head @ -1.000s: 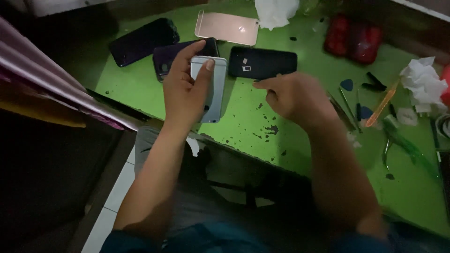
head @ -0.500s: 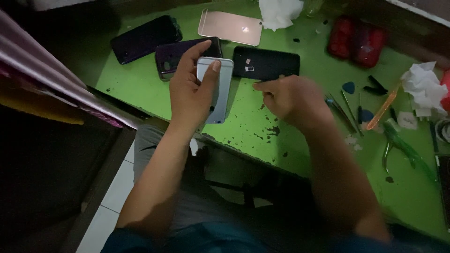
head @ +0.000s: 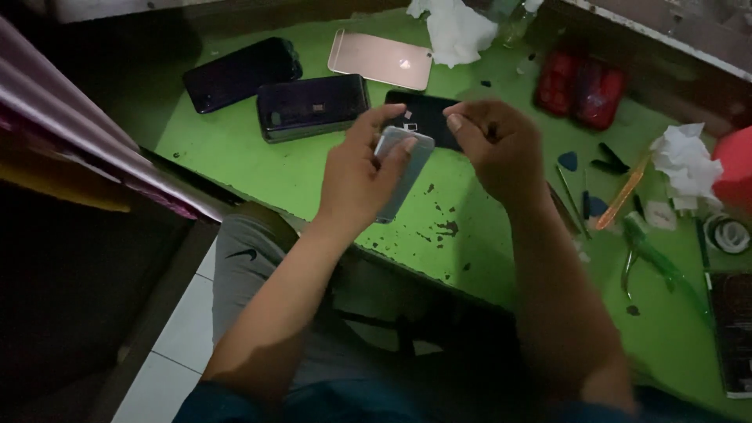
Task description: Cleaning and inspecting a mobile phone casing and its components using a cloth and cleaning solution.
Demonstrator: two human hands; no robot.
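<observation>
Left hand (head: pixel 356 184) fingers grasp silver phone (head: pixel 403 176) above worktop (head: pixel 235 149) front edge | right hand (head: pixel 497 145) fingers pinched at its top end, contents unclear | risk: one-handed grip slips, phone drops past the edge

A green table (head: pixel 501 258) is seen, speckled with dark spots. Toward its far edge a rose-gold phone (head: pixel 380 59), a black phone (head: pixel 241 74) and a dark phone (head: pixel 313 106) are laid face down. Crumpled tissue (head: pixel 454 31), two red objects (head: pixel 580 88), blue picks (head: pixel 568 161) and green-handled pliers (head: pixel 650 254) are scattered to the right.
</observation>
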